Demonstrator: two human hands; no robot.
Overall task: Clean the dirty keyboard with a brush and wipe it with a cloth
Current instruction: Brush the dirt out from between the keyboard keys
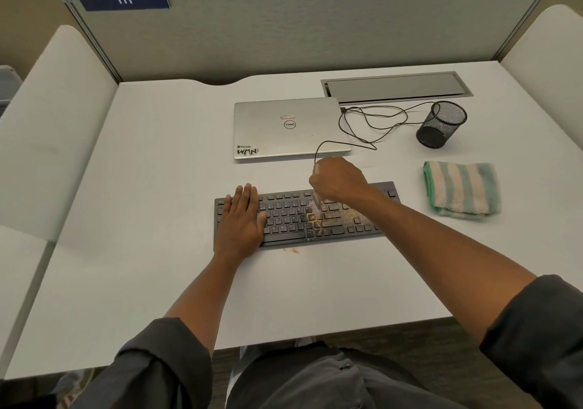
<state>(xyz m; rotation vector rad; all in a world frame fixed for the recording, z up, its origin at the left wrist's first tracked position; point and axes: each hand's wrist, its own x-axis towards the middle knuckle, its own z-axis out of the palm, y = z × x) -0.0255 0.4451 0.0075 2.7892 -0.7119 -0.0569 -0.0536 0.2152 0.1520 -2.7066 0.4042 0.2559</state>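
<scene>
A dark grey keyboard (290, 216) lies on the white desk, with brownish crumbs spread over its right-middle keys. My left hand (241, 219) rests flat with straight fingers on the keyboard's left end. My right hand (337, 180) grips a brush (315, 206) above the keyboard's middle, bristles down and blurred over the crumbs. A green-and-white striped cloth (460, 189) lies folded to the right of the keyboard, apart from both hands.
A closed silver laptop (288, 129) sits behind the keyboard with a black cable (372, 124) looping beside it. A black mesh pen cup (441, 124) stands at the back right. A few crumbs (291, 250) lie on the desk (142, 187) before the keyboard. Cubicle walls enclose the desk.
</scene>
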